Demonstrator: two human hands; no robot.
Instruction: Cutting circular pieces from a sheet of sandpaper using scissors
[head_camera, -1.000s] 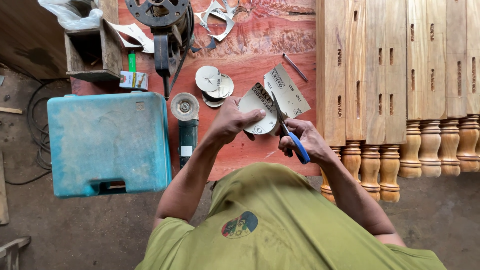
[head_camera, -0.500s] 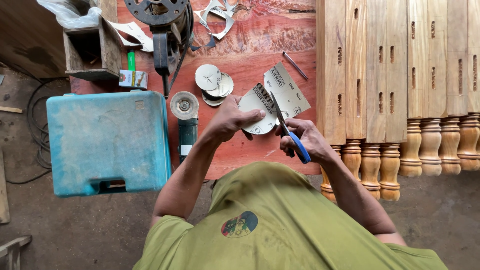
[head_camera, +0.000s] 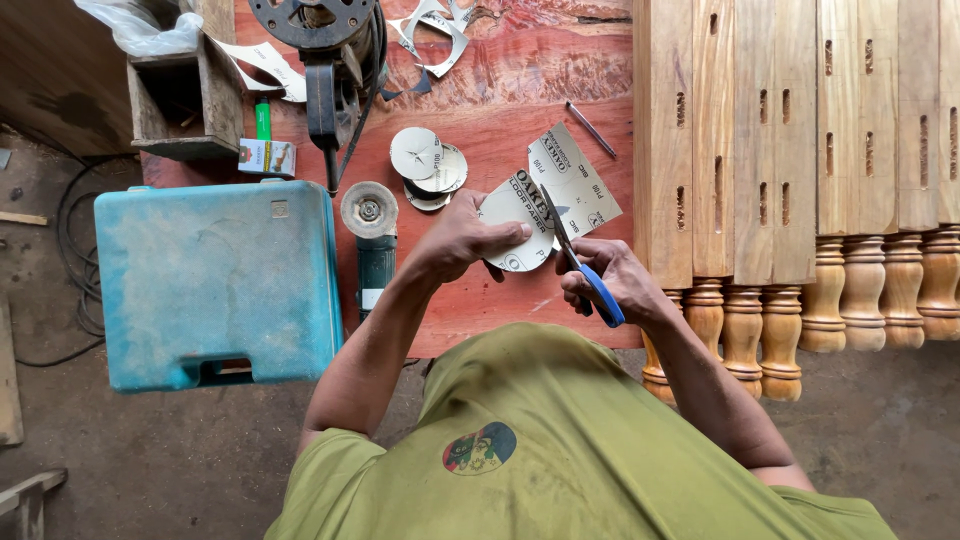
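Head view, looking straight down. Left hand (head_camera: 462, 243) pinches a pale, partly rounded sheet of sandpaper (head_camera: 520, 222), thumb on top and fingers clamped under its near edge, holding it just above the reddish wooden slab tabletop (head_camera: 520, 90). Right hand (head_camera: 615, 280) is wrapped around blue-handled steel scissors (head_camera: 580, 262), fingers closed through the loops; the blades are slightly parted and bite into the sheet's right edge, where a rectangular offcut still hangs on.

The sheet looks light, thin and flexible, gritty on one face, likely to flop or crease unless gripped close to the cut line. Best hold is on the rounded part beside the blades.

A stack of cut round sandpaper discs (head_camera: 425, 165) lies on the slab beyond the left hand. A green-bodied angle grinder (head_camera: 371, 240) sits just left of that hand, beside a dusty teal plastic tool case (head_camera: 215, 285). Turned light wooden legs (head_camera: 800, 180) lie in a row to the right.
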